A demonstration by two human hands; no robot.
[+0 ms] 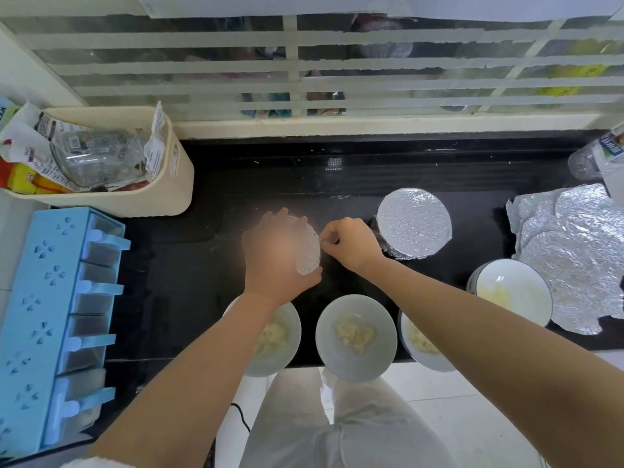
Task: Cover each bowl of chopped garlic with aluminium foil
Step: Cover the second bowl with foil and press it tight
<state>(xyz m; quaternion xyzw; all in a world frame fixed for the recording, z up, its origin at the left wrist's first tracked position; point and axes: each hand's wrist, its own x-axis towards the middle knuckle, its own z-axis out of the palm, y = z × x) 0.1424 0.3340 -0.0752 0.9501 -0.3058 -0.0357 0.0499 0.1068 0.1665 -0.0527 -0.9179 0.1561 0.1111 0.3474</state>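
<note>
— Pale trousers (354, 430) fill the bottom edge, right under the lens. What sits above them?

— 3 open bowls in a row along the near edge of the black counter (189, 298): the left bowl (280, 342) partly under the left forearm, the middle bowl (356, 337) fully in view, the right bowl (422, 346) partly under the right forearm. Each holds chopped garlic (354, 336).

— And the hands?

— Both are further back, at a bowl being wrapped (309, 248). The left hand (275, 256) lies spread flat over its top, fingers curled down around the far rim, pressing on the foil. The right hand (349, 243) is just beside it on the right, thumb and fingertips pinched together on the foil's edge at the bowl's side.

— Any bowls finished?

— 1. The covered bowl (413, 222) stands to the right of the hands, foil stretched smooth across the top and crimped down the side.

— More to the right?

— A 4th open bowl (513, 292) with garlic, touching or overlapping the loose foil sheet (574, 258) that lies crumpled flat by the counter's right edge. A plastic bottle (597, 157) lies behind that.

— On the left?

— A cream bin (162, 190) stuffed with wrappers, and nearer, a blue spice rack (50, 319) with a row of drawers.
</note>
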